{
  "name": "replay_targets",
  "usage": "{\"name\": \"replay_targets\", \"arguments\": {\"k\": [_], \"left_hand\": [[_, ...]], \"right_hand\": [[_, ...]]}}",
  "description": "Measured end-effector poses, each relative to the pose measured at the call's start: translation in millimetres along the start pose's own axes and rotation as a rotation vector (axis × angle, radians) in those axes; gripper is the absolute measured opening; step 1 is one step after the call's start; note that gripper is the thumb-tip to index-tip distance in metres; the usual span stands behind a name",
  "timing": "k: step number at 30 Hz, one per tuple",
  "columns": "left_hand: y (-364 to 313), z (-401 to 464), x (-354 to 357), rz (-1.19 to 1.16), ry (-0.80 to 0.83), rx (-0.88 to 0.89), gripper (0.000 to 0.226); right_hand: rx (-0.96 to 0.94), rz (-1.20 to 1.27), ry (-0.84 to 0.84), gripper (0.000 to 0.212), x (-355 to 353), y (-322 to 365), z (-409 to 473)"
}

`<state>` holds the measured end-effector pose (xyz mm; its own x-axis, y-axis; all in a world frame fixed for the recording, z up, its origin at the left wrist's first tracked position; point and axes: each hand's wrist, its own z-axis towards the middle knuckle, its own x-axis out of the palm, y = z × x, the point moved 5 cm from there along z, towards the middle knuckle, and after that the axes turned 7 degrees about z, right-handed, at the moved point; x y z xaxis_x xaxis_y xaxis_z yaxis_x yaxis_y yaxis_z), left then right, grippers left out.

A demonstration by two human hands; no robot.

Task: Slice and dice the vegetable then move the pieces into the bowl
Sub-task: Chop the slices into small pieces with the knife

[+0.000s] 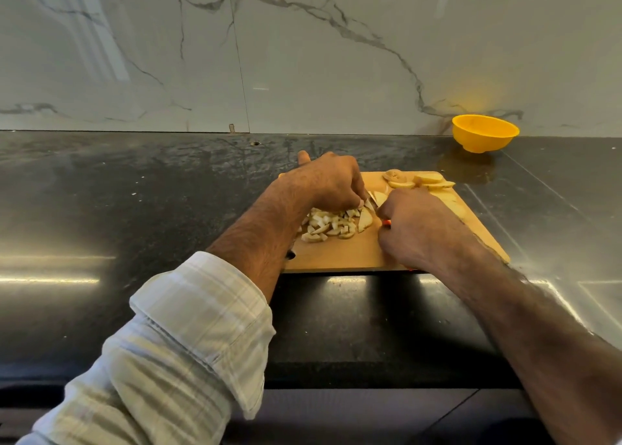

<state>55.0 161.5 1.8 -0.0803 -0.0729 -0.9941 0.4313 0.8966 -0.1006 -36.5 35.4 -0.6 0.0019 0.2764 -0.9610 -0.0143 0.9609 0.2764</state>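
Note:
A wooden cutting board point(353, 252) lies on the dark counter. A pile of pale diced vegetable pieces point(328, 226) sits at its middle. Round slices point(420, 180) lie along the board's far edge. My left hand point(330, 183) has its fingers curled down on a slice point(365, 219) beside the pile. My right hand point(414, 224) grips a knife with an orange handle point(387, 223); its blade point(372, 197) points at the slice between both hands. A yellow bowl point(484, 133) stands at the back right, against the wall.
The black counter point(134, 192) stretches left and right of the board. A marble wall point(303, 57) closes the back. The counter's front edge runs just below the board.

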Motion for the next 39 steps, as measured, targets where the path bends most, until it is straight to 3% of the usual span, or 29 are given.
{"name": "replay_targets", "arguments": {"k": [8, 12, 18, 23, 29, 35, 39], "left_hand": [[-0.2, -1.7, -0.1, -0.016, -0.014, 0.009, 0.014], [-5.2, 0.1, -5.2, -0.033, -0.157, 0.018, 0.016], [-29.9, 7.0, 7.3, -0.032, -0.039, 0.064, 0.05], [-27.2, 13.7, 9.1, -0.161, -0.021, 0.08, 0.047], [-19.0, 18.5, 11.6, -0.236, -0.061, 0.074, 0.04], [-27.1, 15.0, 9.4, -0.196, -0.123, 0.071, 0.037], [-26.3, 12.7, 9.0, -0.2, -0.058, 0.116, 0.035]], "right_hand": [[-0.029, 0.083, -0.017, 0.036, -4.9, -3.8, 17.6], [-0.069, 0.219, -0.134, 0.034, -31.1, -30.2, -2.6], [-0.004, 0.196, -0.089, 0.036, -29.2, -61.3, -17.4], [0.021, 0.107, -0.032, 0.038, -12.9, -62.4, -13.7], [-0.02, 0.105, -0.027, 0.025, -3.9, -54.7, 1.0], [-0.067, 0.048, -0.016, 0.03, -8.0, -44.5, 21.4], [-0.093, 0.073, 0.053, 0.038, -22.1, -48.5, 25.6]]}}
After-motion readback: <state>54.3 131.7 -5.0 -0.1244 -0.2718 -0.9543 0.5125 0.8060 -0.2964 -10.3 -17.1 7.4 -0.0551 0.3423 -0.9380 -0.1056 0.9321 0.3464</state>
